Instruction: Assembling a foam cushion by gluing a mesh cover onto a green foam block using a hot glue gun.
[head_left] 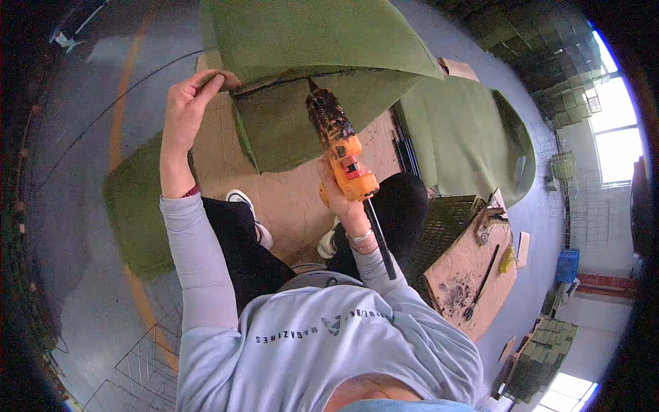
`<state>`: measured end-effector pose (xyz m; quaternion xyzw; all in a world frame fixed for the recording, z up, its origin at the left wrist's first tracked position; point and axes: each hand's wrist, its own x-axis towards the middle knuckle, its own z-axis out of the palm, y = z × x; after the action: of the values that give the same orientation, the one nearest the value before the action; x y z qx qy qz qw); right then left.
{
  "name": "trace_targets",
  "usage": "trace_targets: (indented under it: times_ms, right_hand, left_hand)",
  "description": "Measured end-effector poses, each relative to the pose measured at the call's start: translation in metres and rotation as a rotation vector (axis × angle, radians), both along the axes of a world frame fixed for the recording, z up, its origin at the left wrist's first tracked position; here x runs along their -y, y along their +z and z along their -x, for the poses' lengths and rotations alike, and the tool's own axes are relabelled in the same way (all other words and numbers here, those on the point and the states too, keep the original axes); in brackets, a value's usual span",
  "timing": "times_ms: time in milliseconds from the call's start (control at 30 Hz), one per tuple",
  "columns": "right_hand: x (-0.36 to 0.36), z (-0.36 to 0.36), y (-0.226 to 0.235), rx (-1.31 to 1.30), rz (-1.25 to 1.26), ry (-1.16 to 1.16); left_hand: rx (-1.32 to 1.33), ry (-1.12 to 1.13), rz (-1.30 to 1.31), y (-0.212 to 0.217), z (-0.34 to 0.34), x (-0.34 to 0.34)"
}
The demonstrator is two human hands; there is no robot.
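My right hand (338, 196) is wrapped around the handle of an orange glue gun (350, 167) whose front is caked in black residue. A black stick (382, 240) comes out of its rear end. The nozzle (314, 85) points at a dark line along the edge of a green sheet (309, 34), where a second green panel (302, 123) meets it. Whether the tip touches is hard to see. My left hand (189, 110) pinches at the left end of that edge, with the fingertips partly hidden.
Brown cardboard (226, 154) lies beneath the work, between my feet. More green sheets lie on the left (141, 206) and right (453, 137). To my right, a stained cardboard piece (473, 275) on a dark crate (439, 233) bears a yellow-handled tool (506, 259). Wire frames (141, 364) stand lower left.
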<state>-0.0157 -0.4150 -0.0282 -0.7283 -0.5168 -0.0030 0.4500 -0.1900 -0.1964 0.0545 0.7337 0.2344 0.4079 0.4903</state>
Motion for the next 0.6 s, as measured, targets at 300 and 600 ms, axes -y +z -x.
trace_targets:
  times_ms: [300,600]
  right_hand:
    - [-0.002,-0.006,0.001,-0.069,-0.115,-0.025]
    - [0.004,-0.031,-0.021,-0.284,-0.185,-0.026]
  left_hand:
    - [0.03,-0.009,0.013,-0.003,0.002,-0.002]
    - [0.037,-0.006,0.022,-0.004,-0.001,-0.001]
